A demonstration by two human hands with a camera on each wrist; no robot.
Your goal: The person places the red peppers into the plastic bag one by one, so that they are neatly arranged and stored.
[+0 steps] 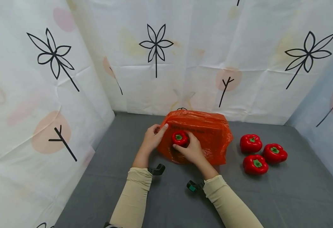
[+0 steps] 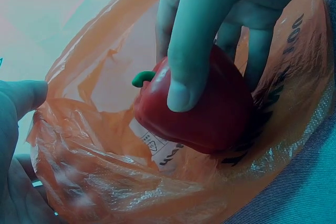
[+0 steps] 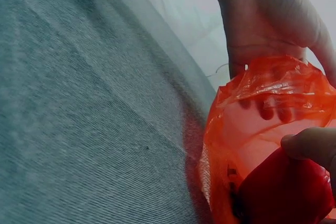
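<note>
A red bell pepper (image 1: 179, 138) with a green stem is gripped by my right hand (image 1: 193, 148), thumb on one side and fingers on the other. It sits at the mouth of an orange plastic bag (image 1: 212, 136) with dark print. In the left wrist view the pepper (image 2: 210, 114) is inside the bag's opening (image 2: 94, 166). My left hand (image 1: 152, 137) pinches the bag's left edge between thumb and fingers. Through the thin plastic, the left fingertips (image 3: 266, 114) show in the right wrist view.
Three more red bell peppers (image 1: 250, 143) (image 1: 275, 153) (image 1: 255, 164) stand on the grey cloth-covered table (image 1: 297, 196), right of the bag. A white curtain (image 1: 183, 88) with flower drawings hangs behind and at the sides.
</note>
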